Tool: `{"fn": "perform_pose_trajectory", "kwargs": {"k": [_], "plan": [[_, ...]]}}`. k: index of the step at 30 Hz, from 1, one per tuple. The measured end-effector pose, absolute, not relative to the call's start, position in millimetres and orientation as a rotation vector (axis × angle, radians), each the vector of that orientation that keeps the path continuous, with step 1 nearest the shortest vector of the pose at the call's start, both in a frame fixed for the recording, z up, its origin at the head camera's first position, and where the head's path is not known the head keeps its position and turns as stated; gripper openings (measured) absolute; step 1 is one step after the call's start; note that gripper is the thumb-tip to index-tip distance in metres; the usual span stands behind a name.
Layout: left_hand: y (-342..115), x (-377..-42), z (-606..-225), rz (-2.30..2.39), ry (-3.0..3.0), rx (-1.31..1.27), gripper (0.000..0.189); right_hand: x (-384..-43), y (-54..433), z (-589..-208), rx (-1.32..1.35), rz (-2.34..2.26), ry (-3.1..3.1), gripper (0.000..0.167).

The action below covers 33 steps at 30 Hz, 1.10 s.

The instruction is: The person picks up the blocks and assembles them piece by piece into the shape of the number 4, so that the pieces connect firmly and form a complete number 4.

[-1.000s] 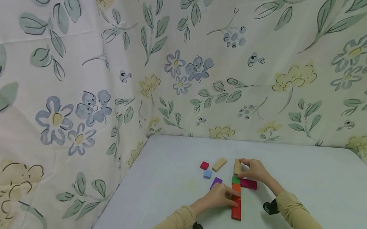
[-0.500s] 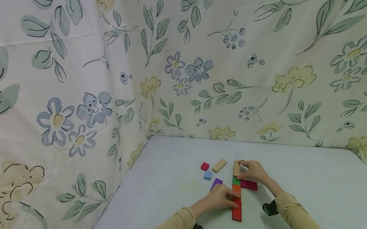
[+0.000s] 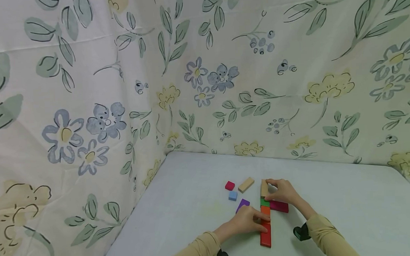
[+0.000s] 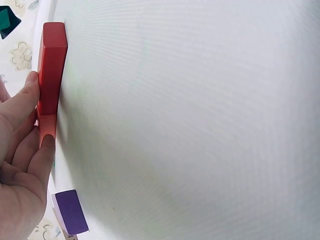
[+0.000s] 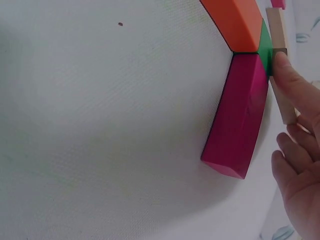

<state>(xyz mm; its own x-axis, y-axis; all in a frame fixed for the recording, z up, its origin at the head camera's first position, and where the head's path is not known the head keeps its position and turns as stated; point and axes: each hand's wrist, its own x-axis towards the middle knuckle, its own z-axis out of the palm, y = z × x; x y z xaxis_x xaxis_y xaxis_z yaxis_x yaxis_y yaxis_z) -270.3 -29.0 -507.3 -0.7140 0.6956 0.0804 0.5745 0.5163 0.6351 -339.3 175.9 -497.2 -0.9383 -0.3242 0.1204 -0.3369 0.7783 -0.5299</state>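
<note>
Red (image 3: 266, 240), orange (image 3: 265, 209) and green (image 3: 264, 203) blocks form a line on the white table. A magenta block (image 3: 279, 206) juts right from the green one. My left hand (image 3: 244, 219) holds the line where orange meets red, its thumb on the red block and a finger over the orange. With thumb and fingers, my right hand (image 3: 285, 191) pinches a plain wooden block (image 3: 263, 189) at the far end, right against the green block. The right wrist view shows the thumb (image 5: 295, 86) pressed on that wooden block, with the magenta block (image 5: 239, 112) nearby.
Left of the line lie a purple block (image 3: 242, 204), a small blue cube (image 3: 232, 196), a small red block (image 3: 229, 185) and another plain wooden block (image 3: 246, 184). Floral cloth (image 3: 245, 114) hangs behind and to the left of the table (image 3: 190, 189).
Both hands keep their hold and their places on the blocks. The view has shifted very slightly; no block has visibly moved on the table.
</note>
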Motion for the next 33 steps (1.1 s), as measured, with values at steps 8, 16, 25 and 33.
{"fn": "perform_pose_trajectory", "kwargs": {"k": [8, 16, 25, 33], "plan": [[-29.4, -271.0, -508.5, 0.963, 2.581, 1.133, 0.030, -342.1, 176.6, -500.1, 0.572, 0.863, -2.957, 0.071], [-29.3, -271.4, -508.9, 0.953, 2.599, 1.124, 0.031, -342.2, 178.9, -500.1, 0.575, 0.894, -2.975, 0.068], [-29.7, -271.5, -509.9, 0.960, 2.595, 1.119, 0.031, -341.1, 179.6, -500.0, 0.574, 0.920, -2.980, 0.067], [-29.6, -270.3, -508.9, 0.977, 2.581, 1.108, 0.030, -341.0, 180.0, -500.0, 0.577, 0.938, -3.000, 0.068]]}}
